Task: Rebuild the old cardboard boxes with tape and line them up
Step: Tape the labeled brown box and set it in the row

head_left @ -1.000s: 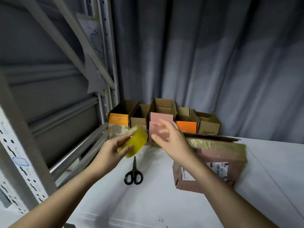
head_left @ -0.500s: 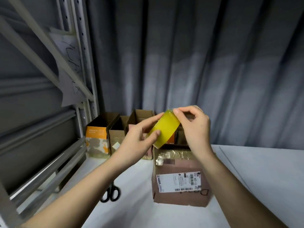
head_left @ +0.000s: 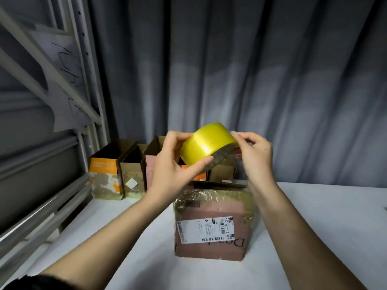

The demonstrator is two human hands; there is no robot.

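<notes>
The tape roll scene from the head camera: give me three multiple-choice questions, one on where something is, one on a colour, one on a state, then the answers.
1. Where is the pink box with the shipping label?
A. On the white table, in front of the row of open boxes
B. On the metal shelf rail
C. Inside the orange box

2. What colour is the tape roll?
A. Blue
B. Yellow
C. Black

3. How is the tape roll held?
A. Lying on the table, untouched
B. In the right hand alone
C. In the air, the left hand gripping it and the right hand's fingers pinching at its edge

Answers:
1 A: the pink box stands on the white table, nearer than the row of open boxes.
2 B: the tape roll is shiny yellow.
3 C: the left hand wraps the roll while the right hand pinches its far edge.
</notes>
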